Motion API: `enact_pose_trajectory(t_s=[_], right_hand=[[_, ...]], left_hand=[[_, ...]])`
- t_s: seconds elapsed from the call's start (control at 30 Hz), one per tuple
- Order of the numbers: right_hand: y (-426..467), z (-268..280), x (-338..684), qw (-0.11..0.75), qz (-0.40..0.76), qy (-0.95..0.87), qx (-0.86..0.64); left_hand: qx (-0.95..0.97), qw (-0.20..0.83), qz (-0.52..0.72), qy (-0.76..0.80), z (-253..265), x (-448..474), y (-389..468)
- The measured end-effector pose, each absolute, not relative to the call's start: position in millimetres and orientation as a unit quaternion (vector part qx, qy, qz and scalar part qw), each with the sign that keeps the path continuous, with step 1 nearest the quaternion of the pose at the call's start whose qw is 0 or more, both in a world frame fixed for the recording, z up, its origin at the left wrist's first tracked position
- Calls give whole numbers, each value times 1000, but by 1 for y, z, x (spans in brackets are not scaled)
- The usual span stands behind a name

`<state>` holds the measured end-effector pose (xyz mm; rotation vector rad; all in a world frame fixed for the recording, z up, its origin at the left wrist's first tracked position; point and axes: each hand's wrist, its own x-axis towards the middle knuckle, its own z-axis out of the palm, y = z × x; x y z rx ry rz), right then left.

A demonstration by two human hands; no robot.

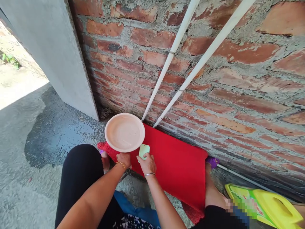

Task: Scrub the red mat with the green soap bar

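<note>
A pale pink basin (125,132) sits over the left end of a red mat (176,159), near the foot of the wall. The mat's folded ends show a shaggy red pile. Just below the basin's near rim, my left hand (124,159) is closed, its fingertips hidden; I cannot tell whether it grips the basin or the mat edge. My right hand (148,163) grips a pale green rounded block (144,151) with a small hole at its end, over the mat beside the basin. The block's underside is hidden.
Two white pipes (181,87) run down the brick wall (238,95). A grey slab (59,54) leans at the left, with wet concrete floor (57,127) near it. A yellow jug (267,205) lies at the lower right. My knees are on either side, with purple footwear (213,161) by the mat.
</note>
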<state>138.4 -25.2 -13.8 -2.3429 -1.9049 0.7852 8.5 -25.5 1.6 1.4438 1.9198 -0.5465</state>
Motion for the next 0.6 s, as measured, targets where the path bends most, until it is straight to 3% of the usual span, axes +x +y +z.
enact_pose_trajectory(t_s=[0.27,0.6], right_hand=[[-29,-13,150,-37,261,-606,-750],[-1,-4,133,49,250,-584,-770]], left_hand=[[549,336,-210,736,-2,8,-25],[551,339,-197,736,2,8,-25]])
